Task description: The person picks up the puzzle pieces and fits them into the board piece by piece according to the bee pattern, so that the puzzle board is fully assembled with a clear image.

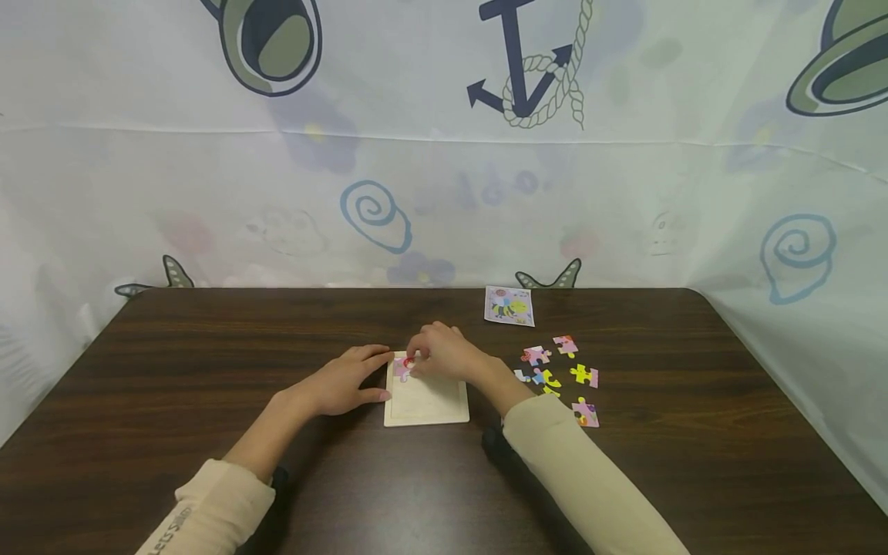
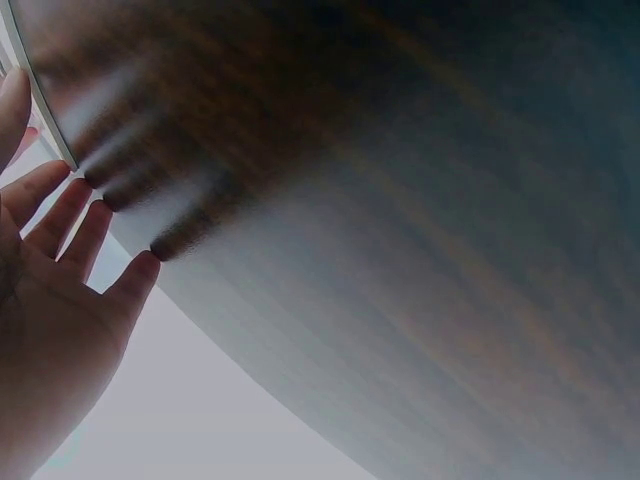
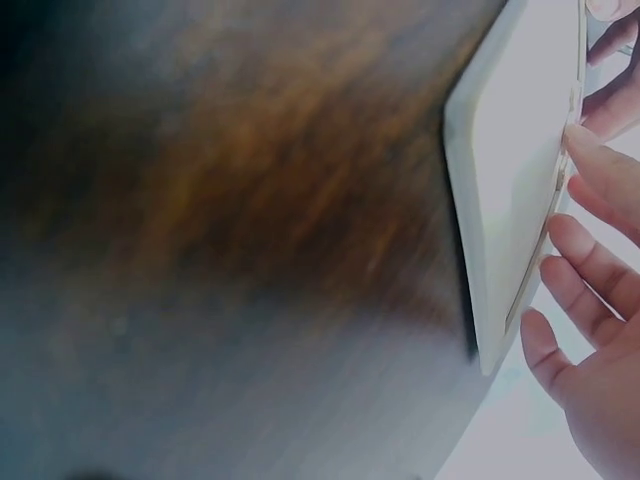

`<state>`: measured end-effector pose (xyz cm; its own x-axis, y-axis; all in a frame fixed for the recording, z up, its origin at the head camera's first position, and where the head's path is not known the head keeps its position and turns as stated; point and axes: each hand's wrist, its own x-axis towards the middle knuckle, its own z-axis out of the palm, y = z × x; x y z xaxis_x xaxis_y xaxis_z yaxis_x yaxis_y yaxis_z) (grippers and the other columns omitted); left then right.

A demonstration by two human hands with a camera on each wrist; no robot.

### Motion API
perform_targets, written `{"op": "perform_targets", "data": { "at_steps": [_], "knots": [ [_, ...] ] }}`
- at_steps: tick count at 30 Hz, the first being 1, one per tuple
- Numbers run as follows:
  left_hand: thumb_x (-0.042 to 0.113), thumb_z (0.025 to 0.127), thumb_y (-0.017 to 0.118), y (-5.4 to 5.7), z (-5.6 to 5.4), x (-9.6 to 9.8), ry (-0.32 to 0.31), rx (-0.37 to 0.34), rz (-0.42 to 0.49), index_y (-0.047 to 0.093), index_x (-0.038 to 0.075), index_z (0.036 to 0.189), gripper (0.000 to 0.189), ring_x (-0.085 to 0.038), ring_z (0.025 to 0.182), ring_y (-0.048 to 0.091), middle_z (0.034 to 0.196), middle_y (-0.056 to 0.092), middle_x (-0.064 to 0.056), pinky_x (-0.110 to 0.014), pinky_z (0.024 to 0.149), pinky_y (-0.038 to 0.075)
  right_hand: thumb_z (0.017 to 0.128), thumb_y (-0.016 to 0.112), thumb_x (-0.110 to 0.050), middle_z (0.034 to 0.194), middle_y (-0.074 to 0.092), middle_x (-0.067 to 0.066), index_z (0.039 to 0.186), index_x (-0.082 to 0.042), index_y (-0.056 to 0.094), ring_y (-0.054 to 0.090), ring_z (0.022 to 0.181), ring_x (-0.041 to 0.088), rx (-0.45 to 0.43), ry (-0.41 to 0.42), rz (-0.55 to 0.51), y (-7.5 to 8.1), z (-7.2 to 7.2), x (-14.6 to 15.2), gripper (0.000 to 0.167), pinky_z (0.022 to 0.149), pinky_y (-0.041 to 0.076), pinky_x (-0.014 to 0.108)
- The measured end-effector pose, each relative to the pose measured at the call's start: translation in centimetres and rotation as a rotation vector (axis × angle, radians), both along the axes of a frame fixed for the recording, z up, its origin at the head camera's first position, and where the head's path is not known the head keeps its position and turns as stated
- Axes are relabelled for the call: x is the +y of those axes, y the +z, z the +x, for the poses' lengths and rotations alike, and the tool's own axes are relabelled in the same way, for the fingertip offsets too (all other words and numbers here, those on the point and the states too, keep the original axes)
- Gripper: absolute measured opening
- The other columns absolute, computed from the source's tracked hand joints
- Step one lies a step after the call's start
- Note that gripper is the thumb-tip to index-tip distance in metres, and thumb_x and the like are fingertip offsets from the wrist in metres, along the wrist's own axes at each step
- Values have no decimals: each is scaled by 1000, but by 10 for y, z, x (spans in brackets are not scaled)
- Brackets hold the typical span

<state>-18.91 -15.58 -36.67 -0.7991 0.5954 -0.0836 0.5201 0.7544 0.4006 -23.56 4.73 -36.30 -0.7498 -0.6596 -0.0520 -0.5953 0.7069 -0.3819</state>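
Observation:
A square light-wood puzzle tray [image 1: 433, 421] lies on the dark table, mostly bare inside. In its upper-left corner is a pink puzzle piece [image 1: 401, 370] with a red patch. My right hand [image 1: 440, 351] reaches over the tray's far side and pinches at this piece with thumb and fingertips, partly hiding it. The right wrist view has the thumb and fingers [image 3: 600, 270] close over the tray [image 3: 510, 170]. My left hand [image 1: 347, 381] is spread at the tray's left edge, fingertips right at the rim; its spread fingers [image 2: 90, 230] show in the left wrist view.
Several loose puzzle pieces, among them a yellow one [image 1: 583, 375] and a pink one [image 1: 586, 413], lie right of the tray, some behind the right forearm. A small bee picture card [image 1: 509, 306] lies at the table's back edge. A printed cloth [image 1: 430, 193] hangs behind.

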Motion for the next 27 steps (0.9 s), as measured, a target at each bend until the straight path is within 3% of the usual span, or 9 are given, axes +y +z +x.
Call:
{"op": "perform_targets", "data": {
  "at_steps": [20,27],
  "knots": [
    [32,87,62,1,1,1,18,1,-14,38,-3,136,65,-39,125,33,137,36,-21,-53,97,32,83,68,-21,86,60,-1,106,-8,65,51,83,15,-56,11,-86,6,-2,13,26,76,41,30],
    [31,86,63,3,2,2,22,-1,-9,39,-3,135,64,-39,124,34,137,37,-22,-53,97,33,83,68,-16,94,63,7,105,-3,64,56,89,19,-67,7,-132,11,-6,30,26,79,45,31]
  ]
}}
